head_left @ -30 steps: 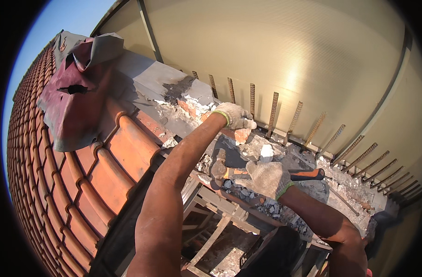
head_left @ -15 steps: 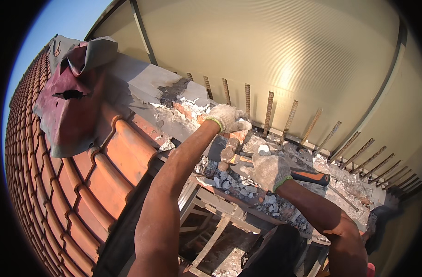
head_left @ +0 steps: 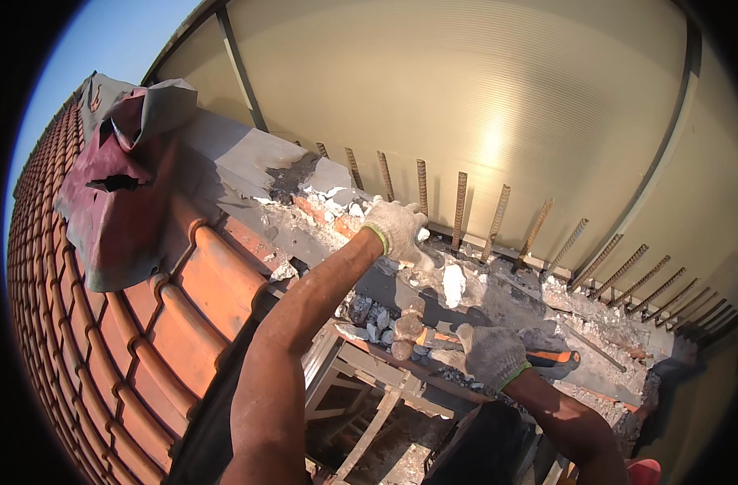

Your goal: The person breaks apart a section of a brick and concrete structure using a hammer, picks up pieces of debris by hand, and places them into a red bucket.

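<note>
The hammer [head_left: 433, 335] lies near the middle of the view, its rusty head [head_left: 407, 327] pointing to nine o'clock and its orange and black grip [head_left: 550, 360] trailing toward three o'clock, above a broken wall top strewn with rubble [head_left: 369, 311]. The right hand [head_left: 492, 354], in a knitted work glove, is clenched tight around the shaft just behind the head, knuckles up; its forearm runs down to five o'clock and leaves the view at the lower edge.

At about eleven o'clock from the hammer head, the left hand [head_left: 395, 229], gloved the same way, is curled down onto the crumbling masonry [head_left: 336, 214], fingers bent over a pale lump of mortar; whether it truly grips the piece or only presses on it I cannot tell. The left arm is stretched almost straight, rising from the lower edge at six o'clock up to the hand.

A white chunk of debris [head_left: 453, 284] stands between the two hands. Behind them, from twelve to three o'clock, a row of rusted rebar stubs [head_left: 459, 202] sticks up along the wall, in front of a pale ribbed panel [head_left: 498, 105]. From seven to ten o'clock spread orange roof tiles [head_left: 134, 339], with a crumpled reddish sheet [head_left: 114, 202] draped over the ridge at ten o'clock. Below the hands, at six o'clock, sits a wooden frame [head_left: 369, 396].
</note>
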A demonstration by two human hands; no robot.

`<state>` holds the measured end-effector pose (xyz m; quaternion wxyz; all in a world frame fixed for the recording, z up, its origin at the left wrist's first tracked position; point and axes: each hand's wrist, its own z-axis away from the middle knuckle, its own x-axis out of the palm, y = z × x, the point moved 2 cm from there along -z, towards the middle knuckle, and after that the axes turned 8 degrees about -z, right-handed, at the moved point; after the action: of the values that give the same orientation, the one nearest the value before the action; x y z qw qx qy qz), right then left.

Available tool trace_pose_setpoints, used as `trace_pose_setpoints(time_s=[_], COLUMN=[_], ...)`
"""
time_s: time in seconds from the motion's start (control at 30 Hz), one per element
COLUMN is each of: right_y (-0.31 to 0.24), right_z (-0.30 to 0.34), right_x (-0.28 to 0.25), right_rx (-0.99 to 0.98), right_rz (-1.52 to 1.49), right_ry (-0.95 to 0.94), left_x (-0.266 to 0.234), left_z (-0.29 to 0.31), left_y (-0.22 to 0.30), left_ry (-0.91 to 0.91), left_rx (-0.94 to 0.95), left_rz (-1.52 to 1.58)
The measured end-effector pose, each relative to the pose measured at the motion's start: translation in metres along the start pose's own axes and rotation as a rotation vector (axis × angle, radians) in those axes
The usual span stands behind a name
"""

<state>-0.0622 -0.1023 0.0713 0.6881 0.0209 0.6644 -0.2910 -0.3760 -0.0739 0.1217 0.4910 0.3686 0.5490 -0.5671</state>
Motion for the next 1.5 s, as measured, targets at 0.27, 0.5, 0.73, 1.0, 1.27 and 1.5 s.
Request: trace_pose_setpoints(time_s=[0.27,0.5,0.73,1.0,1.27,1.5], right_y=[0.044,0.088,0.12,0.118,0.121,0.116], right_z=[0.082,0.149,0.196,0.258,0.296,0.309], right_x=[0.004,0.019,0.085,0.062,0.08,0.081], right_rx=[0.29,0.348,0.385,0.654,0.724,0.673], right_rz=[-0.148,-0.386,-0.6,-0.533,-0.53,-0.716], right_ry=[-0.017,0.048,0.462,0.254,-0.001,0.148], left_x=[0.029,0.058,0.07,0.032,0.041,0.024], left_z=[0.014,0.051,0.037,0.038,0.055,0.065], left_y=[-0.015,0.024,0.042,0.016,0.012,0.021], left_ry=[0.175,0.485,0.511,0.157,0.329,0.506], left_rx=[-0.071,-0.039,-0.085,0.073,0.141,0.167], left_rz=[0.156,-0.085,-0.142,-0.212,-0.158,-0.334])
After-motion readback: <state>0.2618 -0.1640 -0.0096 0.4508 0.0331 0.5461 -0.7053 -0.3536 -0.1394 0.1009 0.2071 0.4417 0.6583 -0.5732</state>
